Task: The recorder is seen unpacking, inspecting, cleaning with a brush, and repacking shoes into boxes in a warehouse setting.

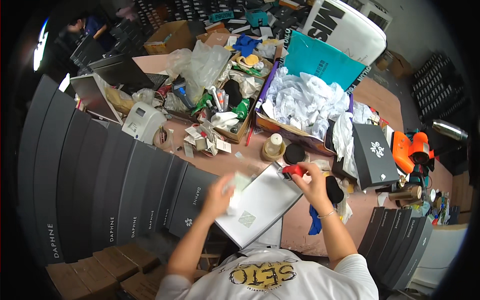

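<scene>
left hand blurring, gripping pale paper over grey box | right hand pinching red tool at the box's far edge

packing or stockroom workspace for boxed goods. row of dark flat boxes stands on edge along left of tabletop; more dark boxes at right. cardboard carton full of white wrapping paper, small label printer, loose paper tags, laptop, orange tape tool. stacked dark stock fills background.
</scene>
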Motion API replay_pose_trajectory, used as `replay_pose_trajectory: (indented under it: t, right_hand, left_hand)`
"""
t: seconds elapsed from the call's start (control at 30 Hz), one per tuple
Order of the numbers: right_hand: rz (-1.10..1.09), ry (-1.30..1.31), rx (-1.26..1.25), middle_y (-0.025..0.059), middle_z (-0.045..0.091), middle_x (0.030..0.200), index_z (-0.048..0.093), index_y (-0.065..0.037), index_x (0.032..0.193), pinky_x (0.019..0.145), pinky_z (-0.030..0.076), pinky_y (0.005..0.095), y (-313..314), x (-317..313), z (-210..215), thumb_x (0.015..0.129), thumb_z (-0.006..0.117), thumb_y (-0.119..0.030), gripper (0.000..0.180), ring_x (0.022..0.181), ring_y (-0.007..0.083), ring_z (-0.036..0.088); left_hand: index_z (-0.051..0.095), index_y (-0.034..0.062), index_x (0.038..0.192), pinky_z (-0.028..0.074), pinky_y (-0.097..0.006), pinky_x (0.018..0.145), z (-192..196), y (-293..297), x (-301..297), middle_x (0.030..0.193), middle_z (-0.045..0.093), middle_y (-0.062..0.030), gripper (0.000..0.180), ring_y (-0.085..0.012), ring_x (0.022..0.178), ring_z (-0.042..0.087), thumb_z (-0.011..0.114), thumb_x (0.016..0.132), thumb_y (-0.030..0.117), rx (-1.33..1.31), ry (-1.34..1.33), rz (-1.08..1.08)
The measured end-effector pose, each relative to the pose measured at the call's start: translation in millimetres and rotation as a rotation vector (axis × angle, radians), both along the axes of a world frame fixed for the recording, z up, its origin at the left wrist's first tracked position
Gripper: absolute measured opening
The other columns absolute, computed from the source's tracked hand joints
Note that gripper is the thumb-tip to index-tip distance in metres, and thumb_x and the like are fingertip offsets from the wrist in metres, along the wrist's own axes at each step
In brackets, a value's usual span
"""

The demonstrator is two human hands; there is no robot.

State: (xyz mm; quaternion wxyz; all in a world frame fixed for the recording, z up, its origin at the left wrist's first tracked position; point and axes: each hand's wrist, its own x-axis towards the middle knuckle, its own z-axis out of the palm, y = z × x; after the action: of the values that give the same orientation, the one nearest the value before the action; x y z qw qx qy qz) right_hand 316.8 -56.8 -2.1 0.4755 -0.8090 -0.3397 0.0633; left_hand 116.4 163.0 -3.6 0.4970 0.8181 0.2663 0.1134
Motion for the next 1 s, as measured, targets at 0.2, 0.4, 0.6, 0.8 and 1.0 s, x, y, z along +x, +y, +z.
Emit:
replay_pose_trajectory:
  t: [0.2,0.4,0.6,0.8,1.0]
  right_hand:
    - [-0.071,0.247,0.045,0.0078,0.061,0.088,0.062,0.0,0.106,0.072,0.046,0.0272,-25.3,-15.7,12.0,0.076,0.074,-0.013,0.035,0.077,0.015,0.055]
    - [-0.051,0.39,0.214,0.005,0.059,0.101,0.056,0.001,0.117,0.076,0.046,0.0237,1.3,3.4,20.7,0.081,0.071,-0.006,0.04,0.084,0.0105,0.056]
    - [0.117,0.032,0.159,0.0153,0.062,0.097,0.062,-0.001,0.109,0.075,0.05,0.0334,146.0,81.3,23.0,0.08,0.071,-0.015,0.033,0.087,0.0254,0.061]
    - [0.163,-0.37,0.016,0.0222,0.063,0.099,0.062,0.001,0.104,0.074,0.05,0.0411,223.4,121.0,-49.0,0.081,0.065,-0.015,0.029,0.085,0.0379,0.062]
    - [0.166,0.041,0.073,0.015,0.065,0.094,0.062,0.001,0.106,0.072,0.05,0.0294,106.2,50.8,4.9,0.087,0.063,-0.011,0.023,0.08,0.0217,0.065]
  left_hand:
    - [0.059,-0.0007,0.104,0.047,-0.042,0.078,4.3,105.1,176.2,0.093,0.062,-0.0171,0.017,-0.0362,0.089,0.058,0.053,0.089,0.005,0.66,-0.543,0.057]
    - [0.04,0.0026,0.135,0.041,-0.045,0.097,-73.3,147.3,204.0,0.134,0.042,-0.0212,0.056,-0.0392,0.119,0.044,0.058,0.082,0.002,0.864,-0.107,0.082]
    - [0.058,-0.0019,0.115,0.041,-0.041,0.095,-70.8,86.6,116.3,0.119,0.055,-0.02,0.031,-0.0349,0.113,0.051,0.06,0.085,0.009,0.241,-0.27,0.156]
    - [0.065,0.0016,0.098,0.052,-0.033,0.07,-41.0,-28.6,3.1,0.09,0.065,-0.0135,0.025,-0.0272,0.081,0.065,0.074,0.079,0.015,-0.051,-0.084,-0.026]
    - [0.063,0.0015,0.096,0.051,-0.037,0.071,-80.5,-113.7,-40.3,0.094,0.063,-0.0133,0.039,-0.0299,0.081,0.063,0.071,0.079,0.036,0.255,0.156,-0.504]
